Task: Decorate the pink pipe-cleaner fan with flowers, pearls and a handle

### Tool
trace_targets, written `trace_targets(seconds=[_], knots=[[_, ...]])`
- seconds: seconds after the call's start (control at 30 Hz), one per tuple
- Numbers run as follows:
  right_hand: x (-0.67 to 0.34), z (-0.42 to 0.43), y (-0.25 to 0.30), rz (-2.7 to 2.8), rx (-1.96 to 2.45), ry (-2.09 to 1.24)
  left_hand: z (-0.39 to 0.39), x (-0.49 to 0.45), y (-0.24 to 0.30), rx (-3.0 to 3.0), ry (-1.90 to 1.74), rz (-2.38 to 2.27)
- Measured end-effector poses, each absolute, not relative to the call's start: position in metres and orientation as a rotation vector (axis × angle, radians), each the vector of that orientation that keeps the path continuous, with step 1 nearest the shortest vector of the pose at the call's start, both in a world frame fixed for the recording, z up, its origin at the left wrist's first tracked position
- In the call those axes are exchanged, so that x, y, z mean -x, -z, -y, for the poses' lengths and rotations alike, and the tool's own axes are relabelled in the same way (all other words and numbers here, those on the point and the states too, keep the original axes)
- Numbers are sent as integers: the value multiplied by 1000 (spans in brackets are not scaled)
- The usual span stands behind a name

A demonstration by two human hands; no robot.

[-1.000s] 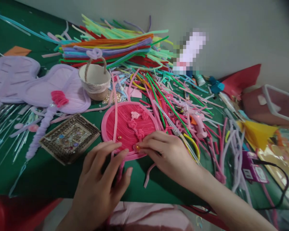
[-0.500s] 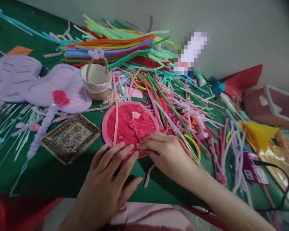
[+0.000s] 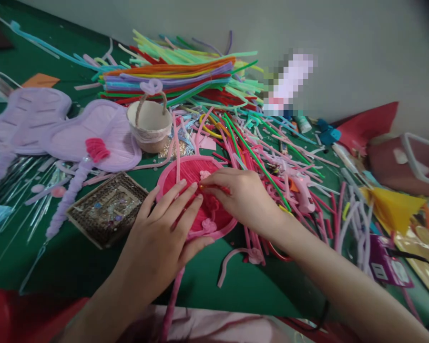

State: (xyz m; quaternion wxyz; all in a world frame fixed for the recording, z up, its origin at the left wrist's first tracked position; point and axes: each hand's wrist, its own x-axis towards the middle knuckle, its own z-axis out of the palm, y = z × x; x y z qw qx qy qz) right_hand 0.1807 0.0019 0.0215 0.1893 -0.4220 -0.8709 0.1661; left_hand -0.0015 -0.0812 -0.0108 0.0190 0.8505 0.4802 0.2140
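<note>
A round fan (image 3: 204,219), dark pink with a lighter pink fuzzy rim, lies on the green table in front of me. Small pipe-cleaner flowers (image 3: 209,225) sit on its face, and a pink stem (image 3: 172,302) runs from it towards my lap. My left hand (image 3: 164,226) rests flat over the fan's left side, fingers stretched out and apart. Over the fan's middle, my right hand (image 3: 232,195) pinches a tiny gold bead (image 3: 201,187) between thumb and fingertips. Both hands cover part of the fan.
Left of the fan stands a cardboard tray of beads (image 3: 109,209), with a small basket (image 3: 150,126) behind it. Purple fans (image 3: 93,128) lie further left. Bundled pipe cleaners (image 3: 171,76) fill the back. A pink glue gun (image 3: 305,195) and purple box (image 3: 389,262) are at right.
My right hand has moved up from the fan's lower edge to its middle, uncovering a flower below. My left hand stays spread on the fan. The view has shifted slightly.
</note>
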Motion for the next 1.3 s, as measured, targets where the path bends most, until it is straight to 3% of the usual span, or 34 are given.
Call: trace_targets(seconds=[1.1, 1.3], knots=[[-174, -5, -26, 2642, 1260, -509, 74, -4, 19, -2633, -710, -1476], [-181, -19, -51, 2434, 1340, -259, 75, -4, 20, -2606, -734, -1470]])
